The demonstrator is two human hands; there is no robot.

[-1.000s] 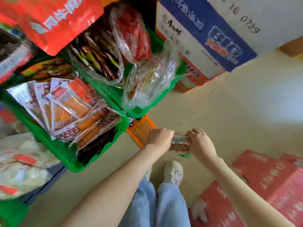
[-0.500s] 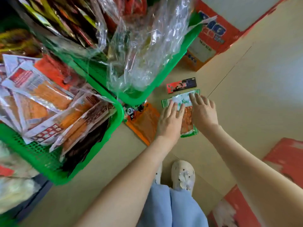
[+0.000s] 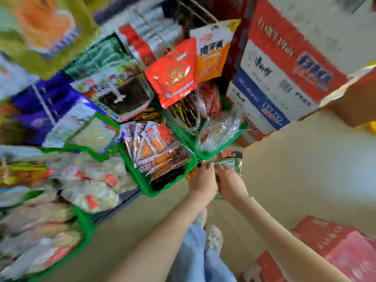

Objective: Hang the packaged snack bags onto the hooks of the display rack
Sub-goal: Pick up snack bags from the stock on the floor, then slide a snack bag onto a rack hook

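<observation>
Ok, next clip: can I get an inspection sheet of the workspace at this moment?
Surface: beige floor, packets lying on it.
Job's things: green-edged snack packet on the floor under both hands; red bag and orange bag hang on the rack hooks.
Clutter: small red-black packet on the floor; green basket full of snacks.
Grippers: left hand and right hand on the green-edged snack packet; grip unclear through blur.
Cables: nothing seen.
Surroundings: printed carton right of the rack; red cartons lower right.
</observation>
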